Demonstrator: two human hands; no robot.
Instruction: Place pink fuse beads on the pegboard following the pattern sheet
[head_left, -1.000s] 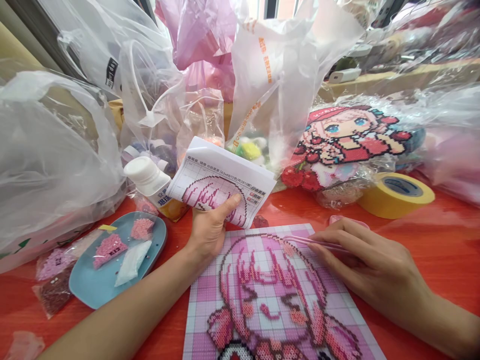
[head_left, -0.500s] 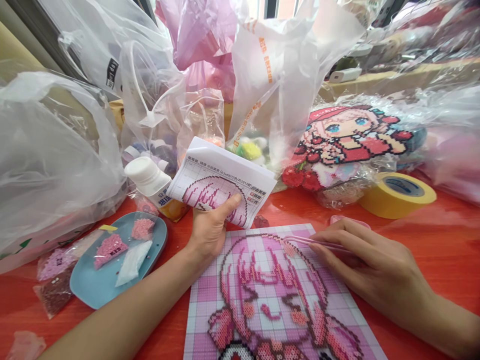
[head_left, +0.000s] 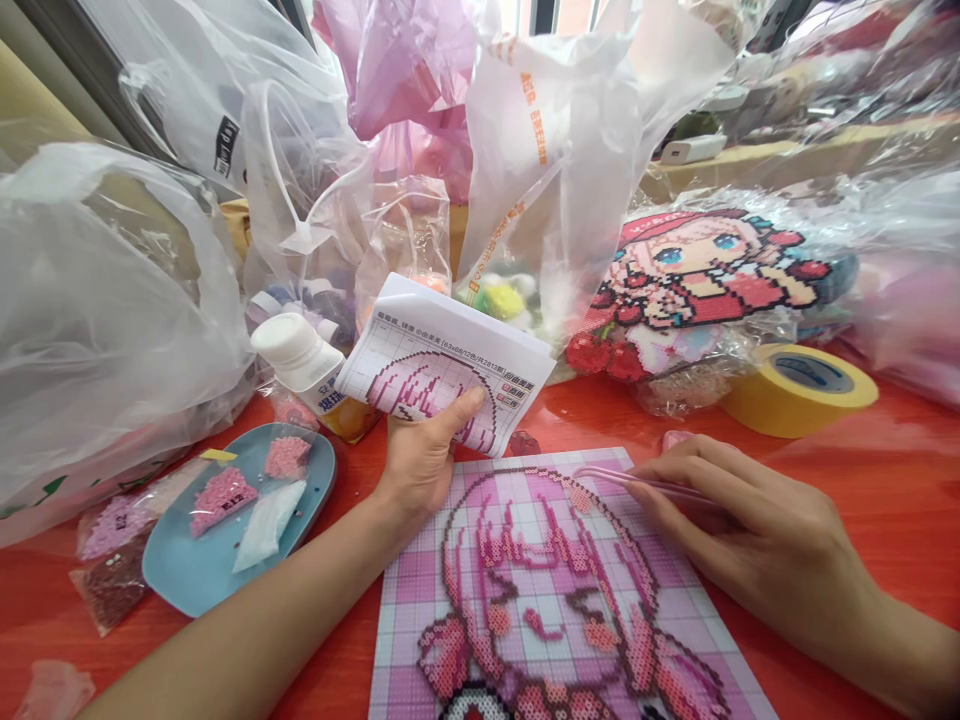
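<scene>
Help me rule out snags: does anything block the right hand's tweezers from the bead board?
Nothing visible does. The right hand holds the tweezers with their tips over the bead board; the folded sheet sits to their left.

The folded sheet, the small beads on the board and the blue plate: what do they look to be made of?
Sheet: matt paper, judging by the thin folded layers in the left hand.
Beads: probably plastic with a slight sheen; they look like tiny hollow rings.
Plate: smooth, softly shiny, likely plastic, though glazed ceramic is possible.
</scene>
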